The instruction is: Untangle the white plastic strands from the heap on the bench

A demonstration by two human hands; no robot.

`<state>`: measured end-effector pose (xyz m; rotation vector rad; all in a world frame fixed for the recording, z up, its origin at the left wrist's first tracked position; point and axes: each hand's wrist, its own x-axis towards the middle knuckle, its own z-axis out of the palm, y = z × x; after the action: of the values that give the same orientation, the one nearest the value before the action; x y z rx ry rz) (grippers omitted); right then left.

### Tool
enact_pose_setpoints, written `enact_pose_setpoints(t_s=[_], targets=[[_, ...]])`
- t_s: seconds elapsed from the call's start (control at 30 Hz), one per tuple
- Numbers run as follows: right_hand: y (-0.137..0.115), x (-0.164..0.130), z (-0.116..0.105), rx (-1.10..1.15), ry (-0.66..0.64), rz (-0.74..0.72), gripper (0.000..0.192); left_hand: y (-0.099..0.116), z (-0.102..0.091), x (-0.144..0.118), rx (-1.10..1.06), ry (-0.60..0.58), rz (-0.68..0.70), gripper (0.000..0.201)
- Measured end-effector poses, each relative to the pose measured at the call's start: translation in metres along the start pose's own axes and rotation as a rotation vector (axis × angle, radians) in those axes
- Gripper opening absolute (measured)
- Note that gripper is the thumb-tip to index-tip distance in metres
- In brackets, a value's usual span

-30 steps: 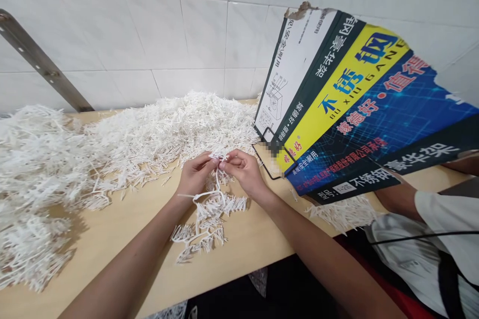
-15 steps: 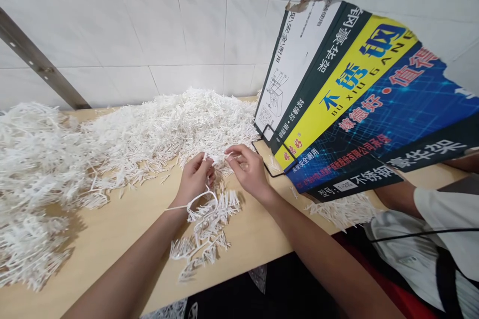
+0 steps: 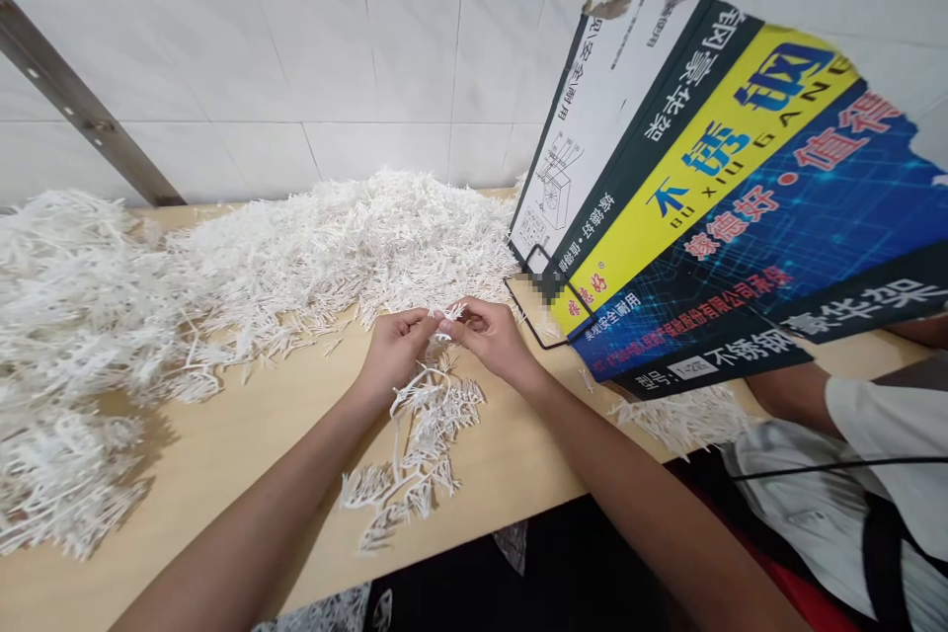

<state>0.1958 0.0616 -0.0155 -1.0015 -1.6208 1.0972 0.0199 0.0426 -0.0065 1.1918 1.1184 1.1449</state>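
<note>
Left hand [image 3: 400, 348] and right hand [image 3: 490, 334], fingers pinching one white sprig [image 3: 453, 312] between their tips; whether it joins the spiky, branching cluster [image 3: 434, 415] on the table [image 3: 259, 454], I cannot tell. Beyond: one heap [image 3: 385, 232] of thin white strands. Alongside: one torn-edged cardboard panel [image 3: 711, 207].

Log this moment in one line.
left hand: pinching thin white plastic-like strands; right hand: likewise; beyond: white strand heap; right: multicoloured cardboard panel

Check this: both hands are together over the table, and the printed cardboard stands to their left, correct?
Wrong side: the head view shows the printed cardboard to their right. The left hand and right hand are together over the table.
</note>
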Motion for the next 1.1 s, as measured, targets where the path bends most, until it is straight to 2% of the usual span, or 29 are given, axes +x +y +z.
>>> enact_pose_setpoints(t_s=[0.13, 0.27, 0.33, 0.43, 0.47, 0.5, 0.6, 0.67, 0.77, 0.87, 0.97, 1.1], targets=[[0.000, 0.000, 0.000, 0.089, 0.024, 0.027, 0.042, 0.000, 0.001, -0.001, 0.017, -0.072, 0.010, 0.047], [0.005, -0.001, 0.006, 0.182, 0.122, 0.084, 0.041, -0.004, 0.005, 0.001, 0.026, -0.131, 0.035, 0.045], [0.009, 0.000, 0.007, 0.211, 0.267, 0.085, 0.039, -0.006, 0.006, 0.001, 0.036, -0.132, 0.047, 0.044], [0.014, 0.005, 0.006, 0.241, 0.598, 0.090, 0.041, -0.007, 0.006, 0.000, 0.028, -0.086, 0.013, 0.044], [0.015, 0.006, 0.005, 0.206, 0.643, 0.083, 0.042, -0.007, 0.006, -0.001, 0.010, -0.066, -0.010, 0.044], [0.014, 0.006, 0.005, 0.124, 0.609, 0.058, 0.041, -0.006, 0.005, -0.001, -0.012, -0.049, -0.033, 0.044], [0.006, 0.004, 0.007, -0.187, 0.348, -0.065, 0.028, -0.003, 0.005, 0.000, -0.049, -0.029, -0.073, 0.048], [0.000, 0.002, 0.007, -0.270, 0.268, -0.126, 0.028, -0.002, 0.006, 0.002, -0.027, -0.028, -0.071, 0.049], [-0.004, 0.001, 0.005, -0.188, 0.150, -0.161, 0.034, -0.001, 0.006, 0.003, 0.013, -0.020, -0.048, 0.049], [0.001, 0.002, 0.004, -0.028, -0.001, -0.082, 0.032, -0.002, 0.004, 0.003, 0.030, -0.066, -0.016, 0.049], [0.008, 0.004, 0.002, 0.152, -0.005, 0.030, 0.031, -0.002, 0.002, 0.003, 0.078, -0.158, 0.038, 0.044], [0.013, 0.008, -0.003, 0.245, 0.135, 0.089, 0.035, -0.003, 0.002, -0.001, 0.196, -0.308, 0.082, 0.036]])
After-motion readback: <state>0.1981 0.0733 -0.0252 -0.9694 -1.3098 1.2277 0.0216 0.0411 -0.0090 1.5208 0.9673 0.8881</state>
